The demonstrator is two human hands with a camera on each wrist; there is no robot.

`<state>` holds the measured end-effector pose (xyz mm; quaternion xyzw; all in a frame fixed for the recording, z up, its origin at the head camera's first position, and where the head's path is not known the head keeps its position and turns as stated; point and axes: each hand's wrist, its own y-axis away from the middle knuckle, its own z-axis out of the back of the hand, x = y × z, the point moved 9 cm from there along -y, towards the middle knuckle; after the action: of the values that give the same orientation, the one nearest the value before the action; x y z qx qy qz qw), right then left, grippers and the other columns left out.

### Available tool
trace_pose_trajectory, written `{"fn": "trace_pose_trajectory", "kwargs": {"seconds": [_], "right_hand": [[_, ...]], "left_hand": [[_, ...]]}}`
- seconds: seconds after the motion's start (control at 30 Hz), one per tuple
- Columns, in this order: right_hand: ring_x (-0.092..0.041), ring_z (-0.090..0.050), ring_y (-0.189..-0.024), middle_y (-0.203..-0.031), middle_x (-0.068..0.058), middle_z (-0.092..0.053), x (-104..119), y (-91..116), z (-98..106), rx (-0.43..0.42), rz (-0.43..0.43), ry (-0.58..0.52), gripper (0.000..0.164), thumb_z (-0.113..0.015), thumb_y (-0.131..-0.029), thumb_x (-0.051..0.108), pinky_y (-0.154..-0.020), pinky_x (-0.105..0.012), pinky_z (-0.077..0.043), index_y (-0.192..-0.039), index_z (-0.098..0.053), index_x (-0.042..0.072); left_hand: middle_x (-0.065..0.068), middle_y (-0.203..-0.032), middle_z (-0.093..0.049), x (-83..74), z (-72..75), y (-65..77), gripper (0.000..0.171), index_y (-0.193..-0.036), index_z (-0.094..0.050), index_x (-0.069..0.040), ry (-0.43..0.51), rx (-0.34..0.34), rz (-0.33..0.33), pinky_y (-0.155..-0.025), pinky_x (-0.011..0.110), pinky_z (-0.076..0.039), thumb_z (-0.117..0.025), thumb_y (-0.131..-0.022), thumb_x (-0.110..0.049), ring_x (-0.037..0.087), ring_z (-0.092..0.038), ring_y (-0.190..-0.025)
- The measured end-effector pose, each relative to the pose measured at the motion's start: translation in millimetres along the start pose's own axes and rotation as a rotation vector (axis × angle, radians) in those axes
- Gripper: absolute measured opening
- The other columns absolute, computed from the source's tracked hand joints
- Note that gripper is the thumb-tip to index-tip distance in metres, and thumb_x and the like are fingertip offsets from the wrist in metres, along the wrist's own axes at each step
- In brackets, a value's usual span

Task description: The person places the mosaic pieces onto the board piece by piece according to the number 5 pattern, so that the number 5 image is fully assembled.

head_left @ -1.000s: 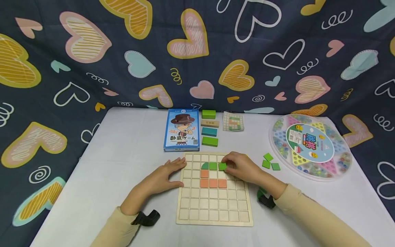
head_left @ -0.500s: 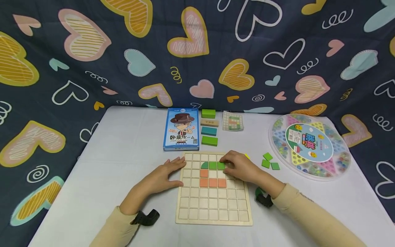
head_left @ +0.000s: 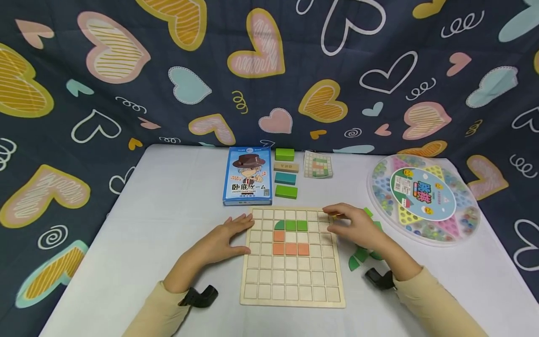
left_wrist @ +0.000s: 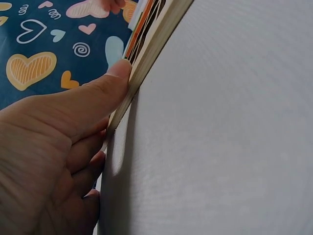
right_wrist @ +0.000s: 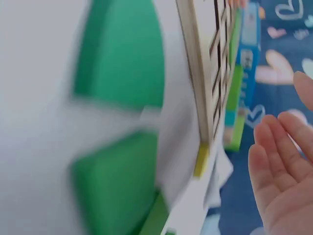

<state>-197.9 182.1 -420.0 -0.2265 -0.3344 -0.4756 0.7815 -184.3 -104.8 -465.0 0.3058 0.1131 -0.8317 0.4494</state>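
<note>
A pale wooden grid board (head_left: 273,280) lies on the white table. On it sit two green square tiles (head_left: 296,225), a dark green rounded tile (head_left: 280,225) and several orange tiles (head_left: 291,249). My left hand (head_left: 221,239) rests against the board's left edge; in the left wrist view, its thumb (left_wrist: 100,93) touches the wooden side. My right hand (head_left: 358,227) hovers at the board's right edge with fingers relaxed and nothing between them. Loose green pieces (head_left: 354,263) lie under and beside that wrist. A yellow piece (right_wrist: 201,160) shows at the board's far corner.
Behind the board stand a blue game box (head_left: 247,177), a column of small coloured blocks (head_left: 286,192) and a printed pattern card (head_left: 317,165). A round case of marbles (head_left: 423,201) lies at the right. A heart-patterned cloth (head_left: 269,93) hangs behind the table.
My right hand has let go of the green square tile beside the other green one and moved right, off the tiles. The loose green pieces near its wrist are now uncovered. My left hand stays put.
</note>
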Motion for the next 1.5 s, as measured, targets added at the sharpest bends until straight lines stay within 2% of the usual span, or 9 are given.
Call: {"fn": "trace_pose_trajectory", "kwargs": {"seconds": [0.17, 0.27, 0.33, 0.5, 0.57, 0.67, 0.97, 1.17, 1.5], "right_hand": [[-0.016, -0.058, -0.113, -0.124, -0.004, -0.063, -17, 28, 21, -0.037, -0.06, 0.016, 0.041, -0.068, -0.088, 0.02, -0.095, -0.028, -0.05, -0.127, -0.059, 0.01], [-0.005, -0.057, -0.112, -0.123, -0.003, -0.063, -26, 44, 31, -0.05, -0.106, 0.035, 0.04, -0.068, -0.088, 0.021, -0.093, -0.017, -0.049, -0.126, -0.06, 0.01], [-0.001, -0.056, -0.111, -0.123, -0.002, -0.064, -32, 53, 34, -0.049, -0.13, 0.051, 0.04, -0.068, -0.088, 0.022, -0.092, -0.016, -0.048, -0.125, -0.06, 0.01], [-0.015, -0.06, -0.112, -0.122, -0.006, -0.064, -44, 67, 34, -0.021, -0.178, 0.047, 0.038, -0.067, -0.089, 0.023, -0.09, -0.02, -0.051, -0.124, -0.06, 0.01], [-0.022, -0.061, -0.11, -0.121, -0.008, -0.065, -48, 70, 33, -0.011, -0.188, 0.038, 0.038, -0.067, -0.089, 0.022, -0.089, -0.021, -0.052, -0.124, -0.061, 0.009], [-0.023, -0.062, -0.108, -0.119, -0.008, -0.066, -52, 72, 30, -0.006, -0.194, 0.045, 0.036, -0.068, -0.088, 0.021, -0.087, -0.021, -0.053, -0.122, -0.062, 0.009], [-0.006, -0.057, -0.09, -0.102, 0.003, -0.063, -56, 69, 23, -0.069, -0.123, 0.217, 0.028, -0.072, -0.081, 0.008, -0.079, -0.024, -0.052, -0.109, -0.067, 0.013], [-0.007, -0.057, -0.086, -0.097, 0.004, -0.062, -53, 70, 22, -0.112, -0.1, 0.27, 0.026, -0.074, -0.08, 0.008, -0.075, -0.026, -0.052, -0.104, -0.069, 0.013], [-0.013, -0.062, -0.093, -0.103, 0.004, -0.063, -44, 65, 28, -0.139, -0.107, 0.217, 0.027, -0.072, -0.084, 0.014, -0.078, -0.027, -0.054, -0.11, -0.066, 0.015]], "left_hand": [[0.002, -0.152, -0.034, -0.7, 1.0, 0.6, 0.074, -0.141, -0.045, -0.009, 0.003, -0.003, 0.0, -0.119, 0.043, -0.019, -0.074, -0.08, -0.037, 0.02, -0.027, -0.143], [0.002, -0.152, -0.034, -1.2, 2.2, 0.1, 0.074, -0.141, -0.045, -0.009, 0.003, -0.004, 0.0, -0.119, 0.043, -0.018, -0.074, -0.08, -0.037, 0.02, -0.027, -0.143], [0.002, -0.152, -0.033, -1.8, 3.1, 0.0, 0.074, -0.141, -0.045, -0.009, 0.0, -0.007, -0.004, -0.119, 0.044, -0.019, -0.074, -0.08, -0.038, 0.02, -0.027, -0.143], [0.002, -0.152, -0.034, -0.5, 5.5, 1.4, 0.074, -0.141, -0.045, -0.009, -0.006, -0.016, 0.001, -0.119, 0.044, -0.019, -0.074, -0.08, -0.038, 0.02, -0.027, -0.143], [0.002, -0.152, -0.034, 0.4, 6.1, 2.1, 0.074, -0.141, -0.045, -0.009, -0.005, -0.018, 0.006, -0.119, 0.044, -0.019, -0.074, -0.08, -0.038, 0.02, -0.027, -0.143], [0.002, -0.152, -0.034, -0.2, 6.4, 2.1, 0.074, -0.141, -0.045, -0.009, -0.002, -0.017, 0.005, -0.119, 0.044, -0.019, -0.074, -0.08, -0.038, 0.021, -0.027, -0.143], [0.002, -0.152, -0.034, -1.2, 3.9, 1.1, 0.074, -0.141, -0.045, -0.009, 0.002, -0.008, 0.0, -0.119, 0.044, -0.019, -0.075, -0.08, -0.037, 0.021, -0.027, -0.143], [0.002, -0.152, -0.034, -0.7, 1.8, 0.0, 0.074, -0.141, -0.045, -0.009, 0.002, -0.003, 0.004, -0.119, 0.044, -0.018, -0.075, -0.08, -0.037, 0.02, -0.027, -0.143], [0.003, -0.152, -0.034, -1.6, 0.7, -0.1, 0.074, -0.141, -0.045, -0.008, 0.004, -0.002, 0.0, -0.119, 0.045, -0.019, -0.075, -0.08, -0.036, 0.021, -0.027, -0.143]]}}
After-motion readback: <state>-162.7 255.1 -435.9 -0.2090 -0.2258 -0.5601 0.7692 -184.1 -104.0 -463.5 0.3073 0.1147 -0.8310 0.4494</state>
